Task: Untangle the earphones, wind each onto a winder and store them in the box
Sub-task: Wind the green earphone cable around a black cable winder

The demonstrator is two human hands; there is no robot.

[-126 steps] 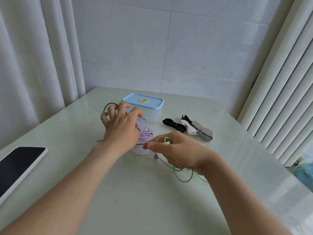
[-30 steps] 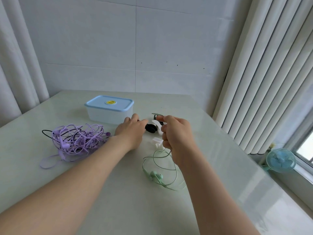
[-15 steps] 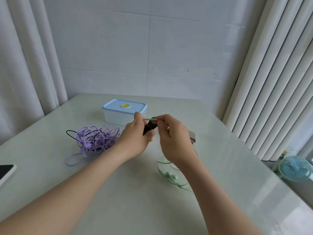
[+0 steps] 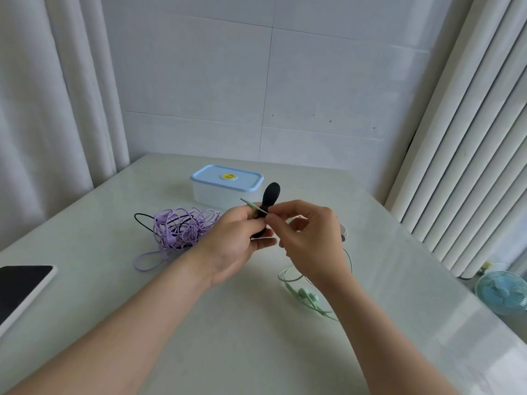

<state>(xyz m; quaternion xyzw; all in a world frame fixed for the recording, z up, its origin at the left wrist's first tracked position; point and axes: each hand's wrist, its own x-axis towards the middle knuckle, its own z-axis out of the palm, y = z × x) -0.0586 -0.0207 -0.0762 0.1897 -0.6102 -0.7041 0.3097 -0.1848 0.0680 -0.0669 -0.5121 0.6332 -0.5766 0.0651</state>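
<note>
We judge ourselves early in the job. Our left hand (image 4: 236, 243) has its fingers curled round the lower half of a black winder (image 4: 271, 195), whose rounded top stands up above them. Our right hand (image 4: 310, 240) pinches the plug (image 4: 252, 207) of the mint-green earphones (image 4: 306, 295) between thumb and forefinger, laying it across the winder's neck just beside the left fingertips. The cable trails below the right wrist to the worktop (image 4: 256, 352), earbuds loose there.

That set looks freed, with no turn wound on yet. Left of the left fingers lies a purple-and-black tangle (image 4: 182, 229), unsorted. Beyond the fingers the box (image 4: 226, 185) stands with its blue lid on; we cannot tell what is inside.

Whatever lies behind the right hand is mostly hidden; only a white sliver (image 4: 344, 232) shows. A dark-screened device (image 4: 22, 292) is cut off at the frame's edge.
</note>
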